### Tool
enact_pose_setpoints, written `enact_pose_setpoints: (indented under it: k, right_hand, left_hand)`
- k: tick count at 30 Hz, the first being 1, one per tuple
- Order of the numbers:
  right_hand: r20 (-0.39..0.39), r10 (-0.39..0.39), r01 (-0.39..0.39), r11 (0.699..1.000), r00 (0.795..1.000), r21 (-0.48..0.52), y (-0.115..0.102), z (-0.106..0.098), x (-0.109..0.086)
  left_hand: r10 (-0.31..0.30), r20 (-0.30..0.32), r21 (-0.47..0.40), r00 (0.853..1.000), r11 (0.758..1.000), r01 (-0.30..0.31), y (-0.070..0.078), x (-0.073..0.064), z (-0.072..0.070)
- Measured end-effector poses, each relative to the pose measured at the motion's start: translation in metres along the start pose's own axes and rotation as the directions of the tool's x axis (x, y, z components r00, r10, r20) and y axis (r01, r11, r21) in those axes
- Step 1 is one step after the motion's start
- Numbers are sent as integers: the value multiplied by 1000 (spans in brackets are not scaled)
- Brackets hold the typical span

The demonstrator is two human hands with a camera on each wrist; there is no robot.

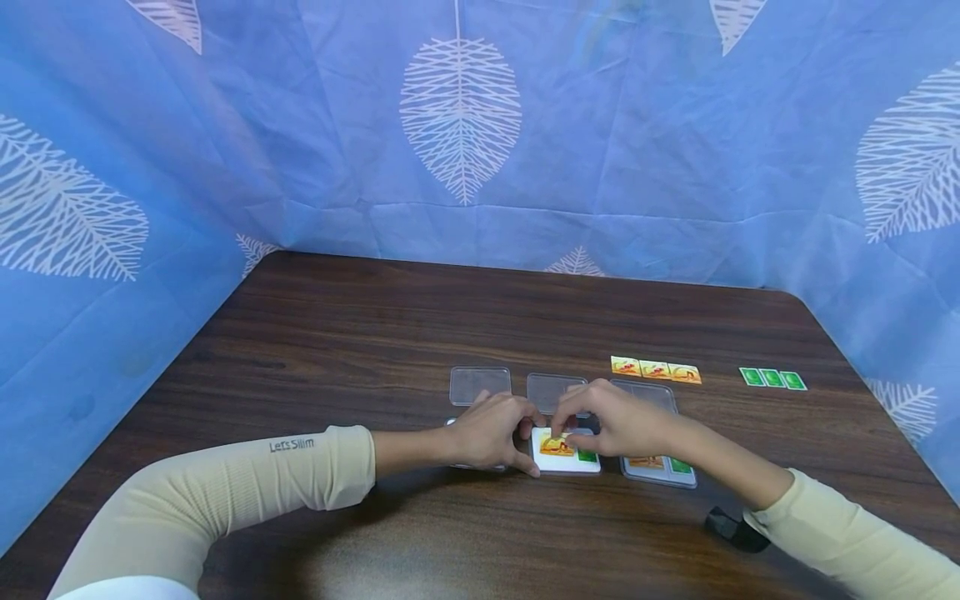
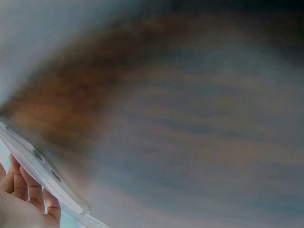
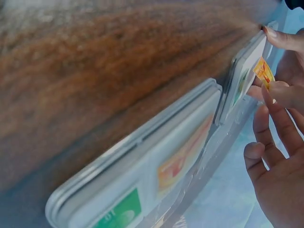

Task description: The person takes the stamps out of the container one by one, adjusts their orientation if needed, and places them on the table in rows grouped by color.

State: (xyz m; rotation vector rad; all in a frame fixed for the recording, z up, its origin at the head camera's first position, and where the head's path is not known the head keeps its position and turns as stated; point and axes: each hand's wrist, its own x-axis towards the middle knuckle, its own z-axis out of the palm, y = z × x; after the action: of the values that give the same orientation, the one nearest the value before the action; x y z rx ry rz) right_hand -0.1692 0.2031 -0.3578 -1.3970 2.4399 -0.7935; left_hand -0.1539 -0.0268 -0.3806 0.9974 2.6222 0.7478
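In the head view, my left hand (image 1: 491, 429) grips a shallow white case (image 1: 536, 458), its thumb at the near edge and a finger at the far edge. My right hand (image 1: 618, 421) pinches a small yellow-orange picture card (image 1: 555, 446) over that case. The right wrist view shows the card (image 3: 263, 71) tilted between thumb and fingertip. A green card (image 1: 587, 456) lies on the case's right part. Another case (image 1: 453, 423) is mostly hidden beneath my left hand. The left wrist view shows fingers (image 2: 34, 192) behind a clear-edged case (image 2: 52, 183).
To the right sits a similar case (image 1: 657, 477) bearing a yellow-orange and a green card. Clear plastic covers (image 1: 480, 385) lie in a row behind the cases. Farther back are rows of yellow-orange cards (image 1: 656, 369) and green cards (image 1: 772, 379). A black object (image 1: 737, 529) is by my right sleeve.
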Motion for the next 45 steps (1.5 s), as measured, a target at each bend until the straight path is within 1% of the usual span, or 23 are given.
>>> enact_pose_setpoints:
  k: [2,7,10,18,21,25,28,33,41,45]
  right_hand:
    - [0,-7,7,1000,1000,17,0,-1,-1]
    - [-7,-57,57,997,998,49,0,-5,-2]
    - [-3,-65,65,995,998,80,0,-9,-4]
    - [8,-36,34,991,999,130,3,-23,-8]
    - [15,-23,20,986,1000,165,6,-27,-10]
    - [3,-11,11,982,1000,190,11,-33,-13]
    - [-13,-14,16,984,1000,180,17,-37,-14]
    - [-16,-7,10,985,1000,170,28,-43,-15]
    - [-47,61,-52,982,997,180,44,-56,-17]
    - [-72,75,-61,983,995,176,54,-60,-17]
  left_hand:
    - [0,-1,1,1000,1000,0,0,0,0]
    - [-2,-2,7,1000,1000,2,0,0,0]
    - [0,-1,11,1000,1000,0,0,0,0]
    - [2,-3,0,1000,1000,-2,0,0,1]
    - [0,1,-3,1000,1000,0,0,1,1]
    - [-3,2,-7,1000,1000,3,1,1,0]
    - [-2,-1,-3,1000,1000,2,1,2,0]
    - [-3,-2,-6,1000,1000,3,1,3,0]
    - [24,-9,-14,1000,1000,-24,0,1,-1]
    - [36,-13,-13,999,999,-36,0,-1,-1]
